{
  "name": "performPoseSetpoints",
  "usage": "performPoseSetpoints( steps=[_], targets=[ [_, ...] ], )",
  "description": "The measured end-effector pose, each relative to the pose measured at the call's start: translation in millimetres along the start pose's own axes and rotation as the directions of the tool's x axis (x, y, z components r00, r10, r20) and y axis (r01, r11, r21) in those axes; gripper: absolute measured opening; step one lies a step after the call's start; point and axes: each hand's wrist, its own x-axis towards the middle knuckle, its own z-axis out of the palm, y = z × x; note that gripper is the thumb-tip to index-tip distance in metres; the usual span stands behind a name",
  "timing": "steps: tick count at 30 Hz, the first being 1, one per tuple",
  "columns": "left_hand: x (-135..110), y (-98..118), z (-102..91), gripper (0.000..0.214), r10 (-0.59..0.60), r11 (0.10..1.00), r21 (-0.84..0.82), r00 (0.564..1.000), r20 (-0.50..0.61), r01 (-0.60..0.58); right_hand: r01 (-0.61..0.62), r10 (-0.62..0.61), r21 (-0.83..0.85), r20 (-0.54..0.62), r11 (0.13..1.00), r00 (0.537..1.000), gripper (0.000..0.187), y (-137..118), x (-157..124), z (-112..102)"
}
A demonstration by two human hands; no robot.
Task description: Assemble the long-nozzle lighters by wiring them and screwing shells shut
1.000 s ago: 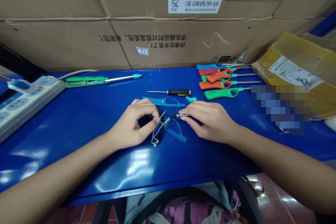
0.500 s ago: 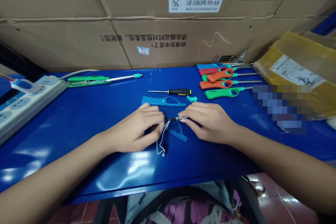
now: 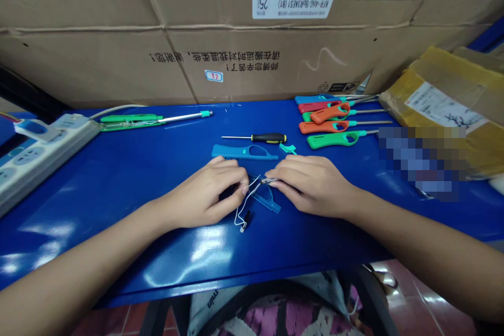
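Note:
My left hand [image 3: 220, 189] is closed in a pinch on a thin white wire [image 3: 254, 180], whose free end pokes out past the fingertips. Opposite it, my right hand [image 3: 309, 181] pinches a thin silvery piece [image 3: 271, 180] with a small dark part at its tip. A second white wire runs from that tip down to a small black-and-white part [image 3: 243, 224] hanging below. Behind the fingers lies a blue lighter handle half [image 3: 268, 200], partly hidden. Another blue handle half [image 3: 236, 152] lies just beyond my hands.
Beyond the handle lie a screwdriver [image 3: 270, 138] and a turquoise trigger [image 3: 289, 149]. Several long-necked lighters [image 3: 333, 140] are piled at right near a yellow package [image 3: 441, 79]. An opened green lighter [image 3: 134, 122] and a power strip [image 3: 51, 147] are at left. A cardboard box [image 3: 129, 68] stands behind.
The black part between my hands shows less now, and a white wire end has come free above it. The hanging part has swung slightly left. Both hands stay nearly in place.

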Motion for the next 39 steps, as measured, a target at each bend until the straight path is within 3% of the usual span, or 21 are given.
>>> performPoseSetpoints(
  steps=[13, 22, 27, 31, 35, 39],
  targets=[
    [-2.0, -0.4, -8.9, 0.018, 0.073, 0.997, -0.029, 0.988, 0.134, -0.07, -0.004, 0.004, 0.015, 0.011, 1.0, 1.0, 0.021, 0.3, -0.1, -0.2],
    [-0.9, -2.5, -7.0, 0.019, 0.064, 0.998, -0.011, 0.991, 0.121, -0.063, 0.011, -0.011, -0.015, 0.006, 1.0, 1.0, 0.023, 0.5, 0.4, -0.4],
    [-2.6, -5.5, -8.4, 0.016, 0.085, 0.996, -0.021, 0.995, 0.057, -0.084, 0.002, -0.002, 0.001, 0.001, 1.0, 1.0, 0.022, 1.9, -0.8, -1.3],
    [-3.4, -7.4, -4.5, 0.016, 0.086, 0.995, -0.049, 0.991, -0.102, -0.091, -0.032, 0.032, 0.022, 0.013, 0.999, 0.999, 0.021, 2.3, -1.5, -0.9],
    [-3.0, -6.7, 0.9, 0.012, 0.01, 0.995, -0.091, 0.977, -0.213, -0.03, -0.053, 0.053, 0.014, 0.035, 0.998, 0.998, 0.022, 2.0, -0.8, -1.4],
    [-2.3, -1.8, 4.9, 0.009, -0.048, 0.993, -0.119, 0.964, -0.263, 0.017, -0.003, 0.009, -0.099, 0.055, 0.995, 0.998, 0.031, 1.5, 1.1, -3.0]
  ],
)
